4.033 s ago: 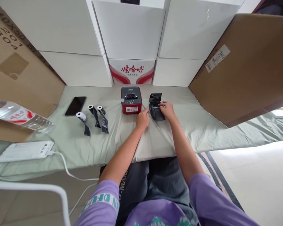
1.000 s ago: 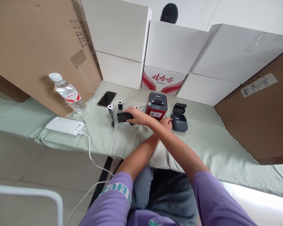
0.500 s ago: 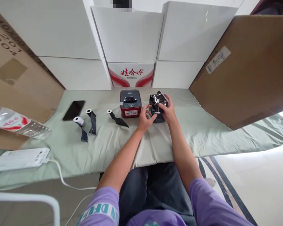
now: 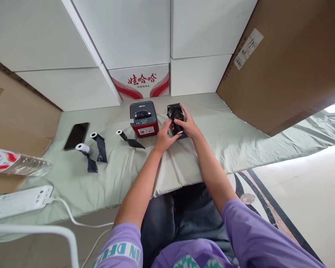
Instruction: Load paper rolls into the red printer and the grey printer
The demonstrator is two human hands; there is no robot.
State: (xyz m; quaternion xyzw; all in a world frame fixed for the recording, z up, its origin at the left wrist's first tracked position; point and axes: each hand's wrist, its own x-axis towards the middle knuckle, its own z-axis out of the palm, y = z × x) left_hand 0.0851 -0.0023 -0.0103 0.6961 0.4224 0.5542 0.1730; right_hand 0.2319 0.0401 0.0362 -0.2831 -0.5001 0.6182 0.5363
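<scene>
Between my hands is a small black roll (image 4: 179, 128) with a white end and a loose, glossy black strip. My right hand (image 4: 190, 125) curls over it from the right, the fingers closed on it. From the left my left hand (image 4: 164, 138) pinches at its edge, partly hiding the contact. Just behind and beneath the roll sits a small black device (image 4: 184, 136), mostly covered by the hands. Left of my hands stands a red and black box-shaped printer (image 4: 144, 120) with a black strip lying in its top slot.
More rolls with black tails (image 4: 131, 140) lie to the left, near a phone (image 4: 76, 136). A water bottle (image 4: 25, 164), white power bank (image 4: 21, 203) and cable are farther left. White boxes (image 4: 201, 74) line the back; a large carton (image 4: 257, 82) stands at right.
My view has shifted, so the table things sit lower left. The right hand has turned the black roll more upright, showing its white end; the left hand stays beside it.
</scene>
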